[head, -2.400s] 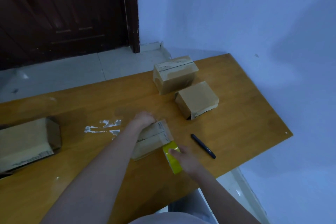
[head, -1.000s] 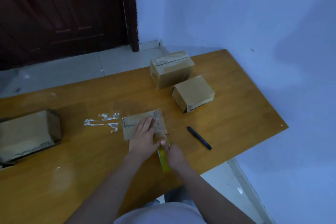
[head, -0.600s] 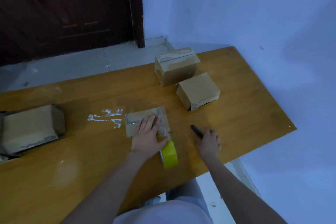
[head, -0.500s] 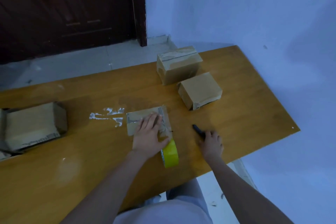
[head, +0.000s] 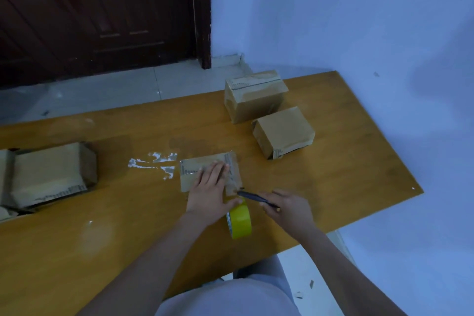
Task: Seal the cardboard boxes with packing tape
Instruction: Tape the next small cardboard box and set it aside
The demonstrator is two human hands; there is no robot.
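Pale blue walls [head: 346, 20] and a dark brown panelled door [head: 97, 13] back the head view, with grey floor tiles [head: 102, 84] running up to a long orange-brown wooden table [head: 128, 226]. Near the table's middle lies a small flat cardboard box [head: 191, 169] with printed edges and a wrinkled strip of clear tape along its 3 o'clock end. The left hand [head: 209, 192] lies flat on that box, fingers straight and pressing down — it grasps nothing, and its thumb reaches towards a yellow roll of packing tape [head: 239, 220] that stands on edge just at the box's 5 o'clock corner. The right hand [head: 287, 206], at 3 o'clock of the roll, is curled round a slim black pen-like cutter [head: 252, 197], whose tip points at the taped end of the box; whether the tip touches the tape I cannot tell. At 1 o'clock of the hands, well apart, sit two closed brown cardboard boxes — the farther taped box [head: 256, 96] and the nearer plain box [head: 283, 131], just beside each other. At 9 o'clock, by the table's edge, rests a larger brown cardboard box [head: 48, 174]. White tape scraps [head: 154, 164] stick to the wood just left of the flat box.
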